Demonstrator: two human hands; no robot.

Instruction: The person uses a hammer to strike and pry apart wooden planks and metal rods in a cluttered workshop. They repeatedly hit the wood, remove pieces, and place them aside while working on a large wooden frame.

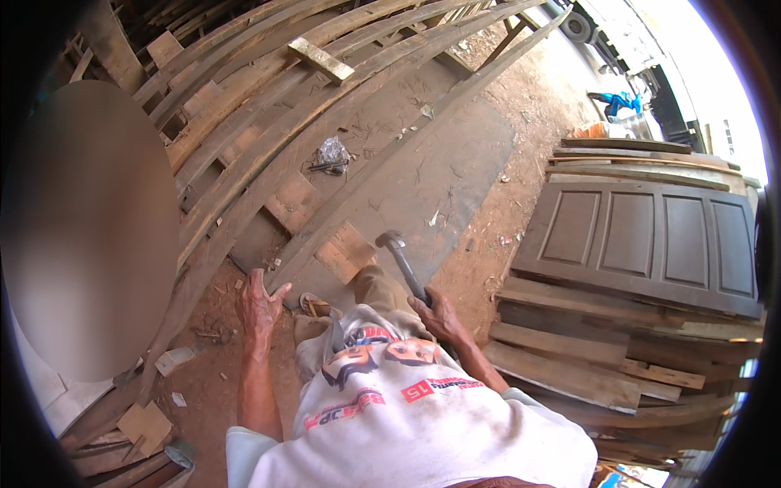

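Note:
My right hand (440, 315) grips the dark handle of a hammer (402, 259), whose metal head points up and left above a small square wood block (345, 251). My left hand (259, 305) rests with fingers spread on the end of a long wooden plank (358, 183) that runs diagonally up to the right. The plank is part of a frame of long boards laid on the ground. My knee and a sandalled foot (312, 304) show between the two hands.
A crumpled plastic bag (333, 152) with small items lies on a concrete slab (439, 163) inside the frame. A dark panelled door (643, 240) lies on stacked boards (586, 358) at right. More planks pile at upper left. A blurred shape fills the left side.

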